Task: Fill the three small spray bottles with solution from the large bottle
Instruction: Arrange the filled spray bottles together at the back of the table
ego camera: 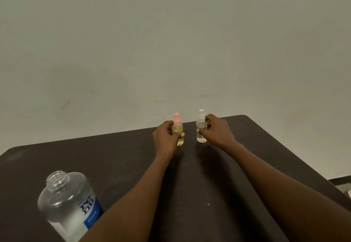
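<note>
Nearest you, one large bottle (pixel 68 203) is standing at the near left of the dark table (pixel 209 184). Its cap is off, its threaded neck is gaping open, and its blue and white label is facing right. Your left forearm is crossing in front of its lower right side. Both your forearms are stretching away over the tabletop toward the far edge.

Two small spray bottles are showing there, standing upright side by side, near each other but apart. Your left hand (pixel 166 137) is gripping the yellow spray bottle (pixel 178 127), the one wearing a pink sprayer. The fingers are curling round its far side and the thumb is pressing across its front. Your right hand (pixel 218 131) is gripping the clear spray bottle (pixel 201 127), the one wearing a white sprayer. The fingers are curling round behind its shoulder and the thumb is pinching its front. Whether either base is resting on the tabletop or hanging just above it, you cannot tell.

Beyond the table, one plain pale wall (pixel 171 42) is filling the view.
</note>
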